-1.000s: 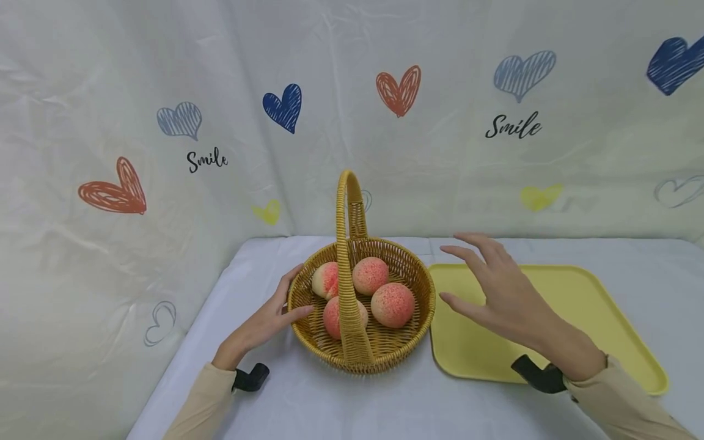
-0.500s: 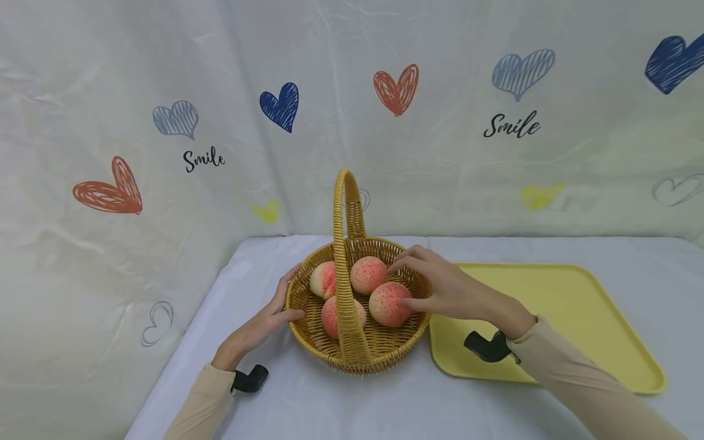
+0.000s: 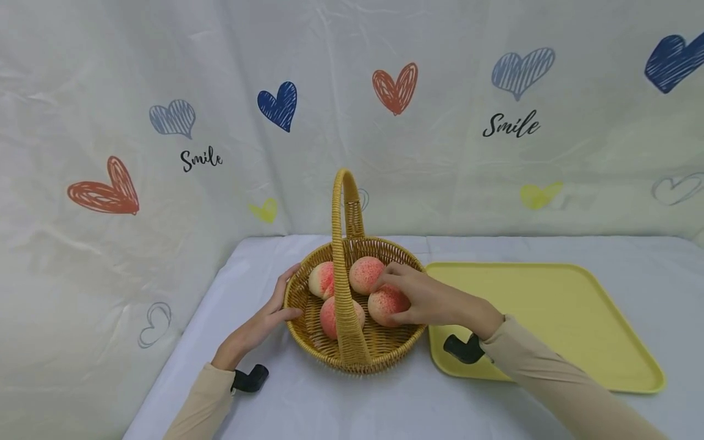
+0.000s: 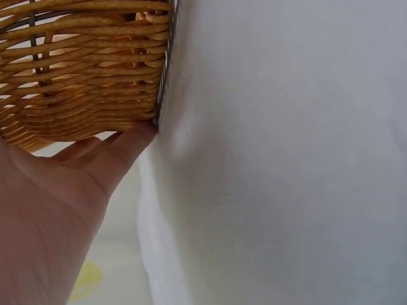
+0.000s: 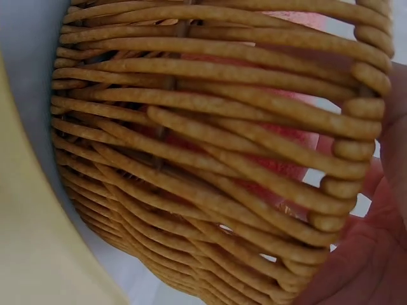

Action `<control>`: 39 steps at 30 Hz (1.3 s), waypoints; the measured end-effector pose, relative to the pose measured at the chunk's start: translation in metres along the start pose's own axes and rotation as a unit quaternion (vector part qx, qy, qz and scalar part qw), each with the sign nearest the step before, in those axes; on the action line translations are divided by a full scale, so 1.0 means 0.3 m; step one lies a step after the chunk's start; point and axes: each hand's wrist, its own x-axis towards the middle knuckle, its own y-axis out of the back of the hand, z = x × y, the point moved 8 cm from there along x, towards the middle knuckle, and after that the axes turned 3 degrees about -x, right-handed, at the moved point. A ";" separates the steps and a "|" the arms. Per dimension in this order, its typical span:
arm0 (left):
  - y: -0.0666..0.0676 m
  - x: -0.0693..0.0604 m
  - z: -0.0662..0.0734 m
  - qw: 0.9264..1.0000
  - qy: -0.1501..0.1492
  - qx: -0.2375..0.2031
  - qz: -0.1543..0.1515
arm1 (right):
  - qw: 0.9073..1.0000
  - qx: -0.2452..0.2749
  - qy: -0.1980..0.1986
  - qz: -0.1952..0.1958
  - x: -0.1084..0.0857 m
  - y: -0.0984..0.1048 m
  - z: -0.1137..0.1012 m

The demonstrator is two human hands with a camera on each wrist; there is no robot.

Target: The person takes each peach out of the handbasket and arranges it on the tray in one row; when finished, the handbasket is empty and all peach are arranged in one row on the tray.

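Observation:
A round wicker basket [image 3: 360, 363] with a tall arched handle stands on the table, several pink-and-cream peaches inside. My left hand [image 3: 264, 321] holds its left side, thumb at the rim and fingers along the outer wall; in the left wrist view those fingers [image 4: 124, 149] touch the weave low down, near the cloth. My right hand [image 3: 426, 299] reaches over the right rim and grips the front-right peach [image 3: 383, 305], fingers over its far side and thumb at its near side. Another peach [image 3: 366, 274] lies just behind it. In the right wrist view the basket wall [image 5: 210, 133] partly hides the gripped peach.
A yellow tray [image 3: 550, 318] lies right of the basket, under my right forearm. White cloth [image 3: 385, 409] covers the table. Behind hangs a pale curtain [image 3: 451, 153] printed with hearts and words. The basket handle [image 3: 340, 256] rises between the peaches.
My right hand has moved left from above the tray into the basket, and its fingers have closed round the front-right peach. My left hand stays at the basket's side.

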 end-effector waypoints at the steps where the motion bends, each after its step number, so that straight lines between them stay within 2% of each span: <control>1: 0.001 0.000 0.001 1.000 0.000 0.000 0.000 | 1.000 -0.004 0.001 -0.002 0.003 -0.003 -0.002; 9: 0.000 0.003 0.003 1.000 -0.007 0.005 -0.004 | 0.999 -0.028 0.018 -0.006 0.012 -0.009 -0.019; 16: -0.002 0.000 0.000 1.000 -0.009 0.002 -0.008 | 0.999 -0.035 0.007 -0.010 0.021 -0.018 -0.023; 25: -0.004 0.004 0.000 1.000 -0.002 0.010 -0.008 | 0.999 -0.054 -0.003 0.010 0.024 -0.018 -0.031; 33: -0.006 0.003 -0.004 1.000 -0.001 0.002 -0.011 | 0.999 -0.027 0.007 0.021 0.011 -0.003 -0.035; 39: -0.003 0.002 0.000 1.000 -0.001 0.005 -0.008 | 0.999 0.010 0.009 0.046 -0.014 0.075 -0.061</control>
